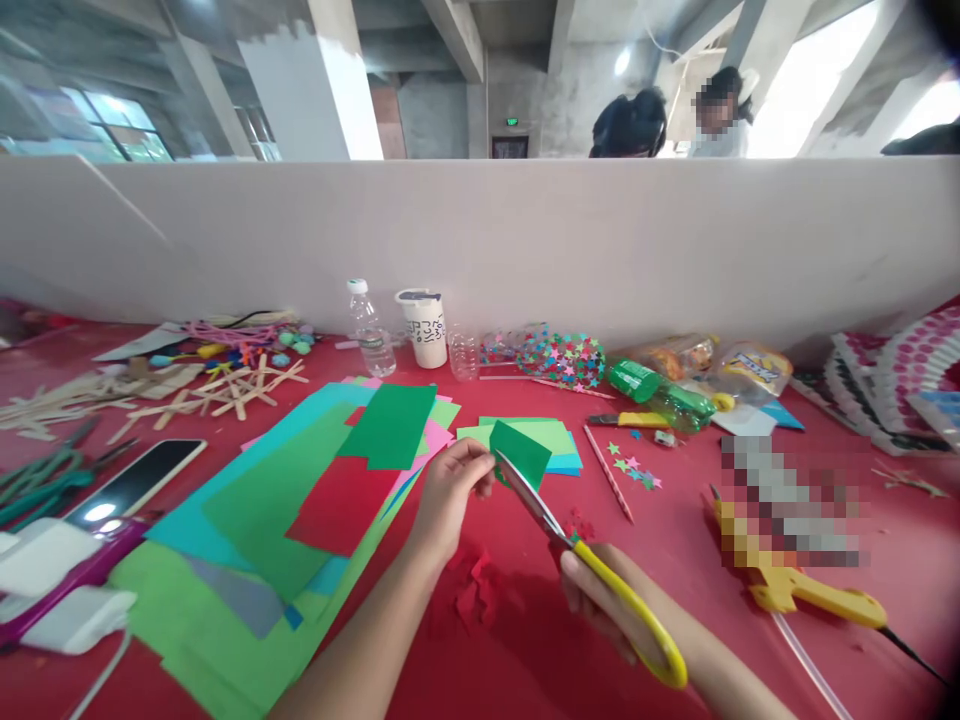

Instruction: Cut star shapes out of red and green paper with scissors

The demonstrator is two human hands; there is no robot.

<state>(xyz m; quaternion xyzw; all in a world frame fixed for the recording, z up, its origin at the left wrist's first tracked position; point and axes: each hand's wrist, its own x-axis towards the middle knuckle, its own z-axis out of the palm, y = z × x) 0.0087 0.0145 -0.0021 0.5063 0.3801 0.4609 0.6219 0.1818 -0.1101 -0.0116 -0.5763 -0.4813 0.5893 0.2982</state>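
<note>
My left hand (454,485) pinches the left edge of a small dark green paper piece (523,455), held up above the table. In my right hand (600,590) is a pair of scissors with yellow handles (630,610); the blades point up and left and meet the paper near my left fingertips. Red paper scraps (476,592) lie on the table below, between my forearms. Behind the held piece rests a small stack of light green and blue paper (566,460). Larger coloured sheets (262,500) spread out to the left.
A yellow glue gun (817,595) lies at right with its cord. Star confetti (634,465), a striped straw (609,475) and a yellow cutter (641,420) lie beyond my right hand. A water bottle (371,330) and paper cup (424,328) stand by the partition. A phone (142,480) lies left.
</note>
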